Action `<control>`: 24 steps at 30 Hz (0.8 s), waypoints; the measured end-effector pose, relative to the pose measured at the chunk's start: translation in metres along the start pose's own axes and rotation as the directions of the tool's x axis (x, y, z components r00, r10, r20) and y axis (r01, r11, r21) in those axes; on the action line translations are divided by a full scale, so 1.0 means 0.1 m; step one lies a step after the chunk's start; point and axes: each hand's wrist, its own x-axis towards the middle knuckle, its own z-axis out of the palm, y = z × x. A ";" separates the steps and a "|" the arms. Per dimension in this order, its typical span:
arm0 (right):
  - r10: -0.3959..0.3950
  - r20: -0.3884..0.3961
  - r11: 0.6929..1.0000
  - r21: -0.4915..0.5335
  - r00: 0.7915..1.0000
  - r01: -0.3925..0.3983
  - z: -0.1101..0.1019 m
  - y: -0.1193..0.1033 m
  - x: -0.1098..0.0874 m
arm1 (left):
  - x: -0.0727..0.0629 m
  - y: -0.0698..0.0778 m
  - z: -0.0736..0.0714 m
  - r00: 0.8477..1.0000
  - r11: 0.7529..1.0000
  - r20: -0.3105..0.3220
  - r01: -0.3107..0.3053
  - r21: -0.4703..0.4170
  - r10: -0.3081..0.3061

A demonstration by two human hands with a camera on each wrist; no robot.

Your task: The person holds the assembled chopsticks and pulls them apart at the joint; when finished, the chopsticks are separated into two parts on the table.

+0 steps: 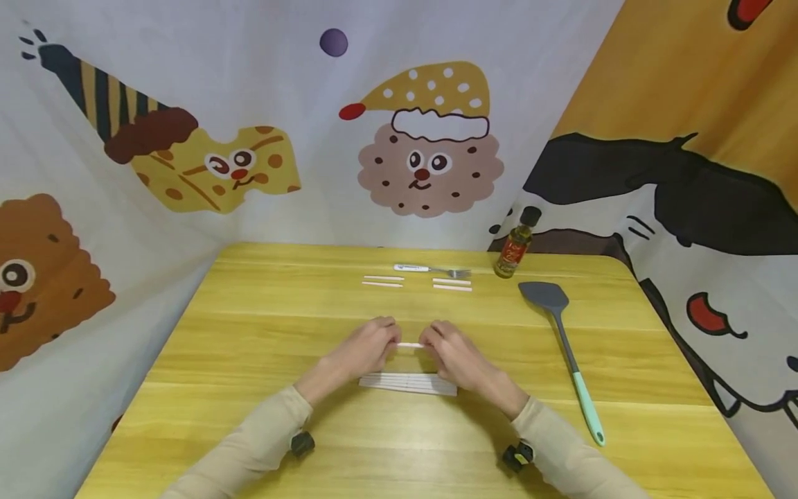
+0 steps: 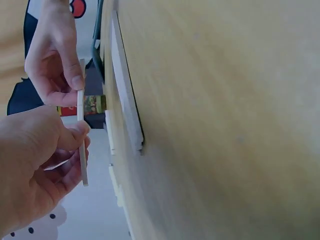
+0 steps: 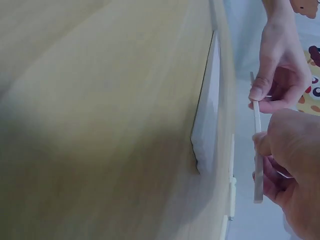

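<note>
A thin white stick [image 1: 410, 345] is held level above the table between my two hands. My left hand [image 1: 368, 346] pinches its left part between thumb and fingers, and my right hand [image 1: 458, 357] pinches the right part. A short stretch of the stick [image 2: 80, 105] shows between the thumbs in the left wrist view. In the right wrist view, the stick's end [image 3: 258, 190] sticks out past my right fingers. Below and nearer to me, a flat row of several longer white sticks [image 1: 405, 382] lies side by side on the table.
Toward the back lie two short white sticks [image 1: 383, 281] on the left and two more short sticks [image 1: 452, 284] on the right. Behind them is a fork [image 1: 430, 269]. A dark-capped bottle [image 1: 514, 246] stands back right, near a grey spatula [image 1: 564, 339] with a mint handle.
</note>
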 end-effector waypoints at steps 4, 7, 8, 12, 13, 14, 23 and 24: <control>-0.008 -0.005 1.000 -0.027 1.000 0.008 -0.05 0.00 -0.01 | 0.01 0.03 -0.03 0.999 0.997 -0.034 -0.034 0.071 0.037; -0.028 -0.013 0.999 -0.038 1.000 0.027 -0.10 0.00 -0.02 | 0.02 0.05 -0.04 0.998 0.994 -0.042 -0.045 0.104 0.049; -0.039 -0.020 0.998 -0.039 0.999 0.038 -0.12 0.00 -0.02 | 0.02 0.06 -0.05 0.997 0.992 -0.046 -0.048 0.113 0.054; -0.086 -0.050 0.995 -0.057 0.995 0.083 -0.18 0.01 -0.02 | 0.02 0.11 -0.09 0.994 0.987 -0.072 -0.073 0.144 0.084; -0.097 -0.056 0.994 -0.063 0.994 0.093 -0.19 0.01 -0.02 | 0.02 0.12 -0.11 0.993 0.986 -0.078 -0.079 0.149 0.092; -0.105 -0.060 0.993 -0.067 0.993 0.101 -0.20 0.01 -0.02 | 0.02 0.13 -0.12 0.991 0.984 -0.084 -0.088 0.156 0.102; -0.157 -0.066 0.984 -0.097 0.985 0.150 -0.33 -0.05 -0.04 | -0.04 0.22 -0.20 0.964 0.952 -0.161 -0.168 0.254 0.213; -0.163 -0.066 0.983 -0.096 0.984 0.156 -0.34 -0.06 -0.04 | -0.04 0.24 -0.21 0.961 0.951 -0.167 -0.171 0.259 0.219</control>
